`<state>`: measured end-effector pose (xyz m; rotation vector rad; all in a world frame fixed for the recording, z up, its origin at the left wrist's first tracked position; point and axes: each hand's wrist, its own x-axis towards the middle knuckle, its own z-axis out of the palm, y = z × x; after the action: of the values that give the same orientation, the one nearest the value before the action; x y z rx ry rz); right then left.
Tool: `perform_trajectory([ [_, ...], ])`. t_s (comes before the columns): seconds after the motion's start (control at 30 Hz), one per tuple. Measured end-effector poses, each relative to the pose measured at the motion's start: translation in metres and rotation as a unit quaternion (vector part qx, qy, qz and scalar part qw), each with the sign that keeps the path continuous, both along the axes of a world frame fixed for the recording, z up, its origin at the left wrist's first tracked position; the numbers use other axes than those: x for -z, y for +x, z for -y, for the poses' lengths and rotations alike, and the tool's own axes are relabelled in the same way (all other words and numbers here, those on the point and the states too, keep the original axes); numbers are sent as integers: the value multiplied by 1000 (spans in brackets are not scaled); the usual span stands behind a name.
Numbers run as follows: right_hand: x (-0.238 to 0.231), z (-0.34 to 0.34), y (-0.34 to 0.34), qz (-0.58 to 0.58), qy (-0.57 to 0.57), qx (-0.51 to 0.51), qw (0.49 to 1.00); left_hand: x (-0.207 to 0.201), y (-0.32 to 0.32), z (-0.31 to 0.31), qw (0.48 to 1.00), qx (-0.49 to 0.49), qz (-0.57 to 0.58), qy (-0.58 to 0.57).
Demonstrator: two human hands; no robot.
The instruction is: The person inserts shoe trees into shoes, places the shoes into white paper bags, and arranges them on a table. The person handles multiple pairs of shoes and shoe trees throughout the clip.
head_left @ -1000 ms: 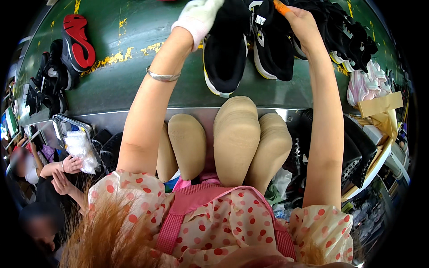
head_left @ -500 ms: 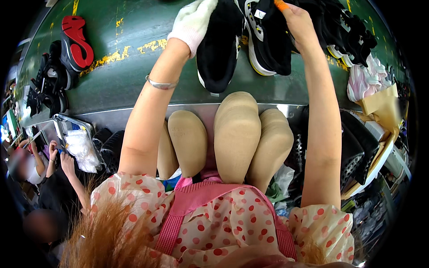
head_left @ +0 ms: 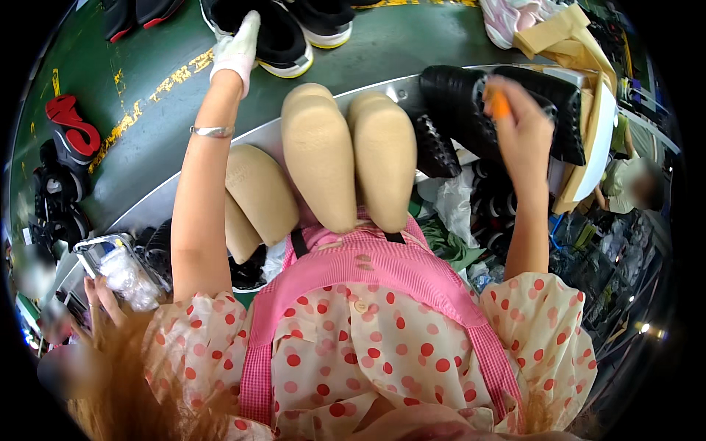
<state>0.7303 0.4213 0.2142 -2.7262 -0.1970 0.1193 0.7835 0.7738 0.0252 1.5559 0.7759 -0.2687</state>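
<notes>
Nearest you: four tan shoe lasts (head_left: 320,173) stand in a cluster right in front of your pink apron, toes up, sides touching. Beside them on your left, a clear plastic tray (head_left: 121,268) with wrapped items.

Your right hand (head_left: 523,134) is closed around an orange-handled tool (head_left: 500,106), held against a black shoe (head_left: 471,103) lying on its side at the desk edge. Can't tell what kind of tool it is, your hand covers most of it.

Your left hand (head_left: 237,50) wears a white glove, arm stretched out, fingers lying flat on a black sneaker with a white sole (head_left: 283,40) on the green desk (head_left: 147,110).

Further out: another black sneaker (head_left: 323,18) just right of it, a red-soled shoe (head_left: 70,132) far left. A second person's hands (head_left: 99,305) show at lower left.
</notes>
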Motion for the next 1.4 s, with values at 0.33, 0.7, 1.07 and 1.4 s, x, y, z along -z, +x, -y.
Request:
perform_trajectory([
  [0.33, 109, 73, -142, -25, -151, -41, 987, -55, -99, 7, 987, -10, 101, 124],
  [0.7, 57, 61, -149, -70, 44, -73, 994, -107, -360, -15, 870, -134, 169, 443],
  [1.07, 10, -27, -139, -6, 62, -290, 955, -66, -494, -153, 881, -48, -102, 459],
  [1.4, 24, 38, -107, 111, -140, -66, 982, -41, -483, -163, 807, -45, -44, 587],
])
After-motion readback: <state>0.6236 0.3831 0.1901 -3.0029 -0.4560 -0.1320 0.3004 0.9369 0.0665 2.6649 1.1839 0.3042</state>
